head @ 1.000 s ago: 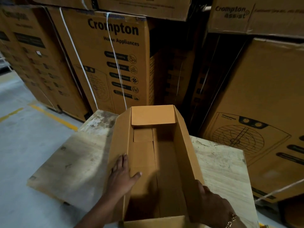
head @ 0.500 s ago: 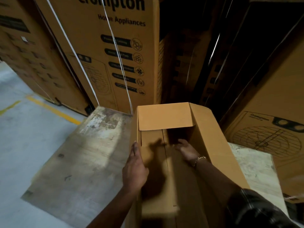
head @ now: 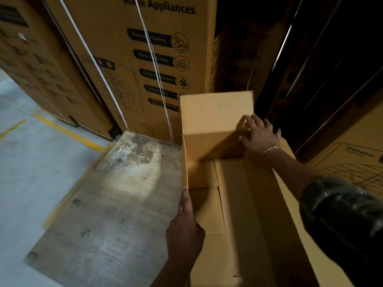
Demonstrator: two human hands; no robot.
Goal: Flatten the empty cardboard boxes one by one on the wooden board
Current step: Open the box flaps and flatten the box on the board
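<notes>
An empty plain cardboard box (head: 234,204) stands open on the wooden board (head: 116,204), its far flap upright. My left hand (head: 184,228) rests flat against the outside of the box's left wall, fingers straight along the rim. My right hand (head: 259,133) reaches over the box to its far right corner, fingers spread on the top edge beside the upright flap; whether they curl over the edge is blurred.
Tall printed appliance cartons (head: 145,59) with white straps stand right behind the board. More cartons (head: 352,162) crowd the right side. Grey concrete floor (head: 31,162) with yellow lines (head: 68,129) lies to the left.
My right hand has moved from inside the box up to its far right corner. The far flap now stands upright. My left hand stays on the left wall.
</notes>
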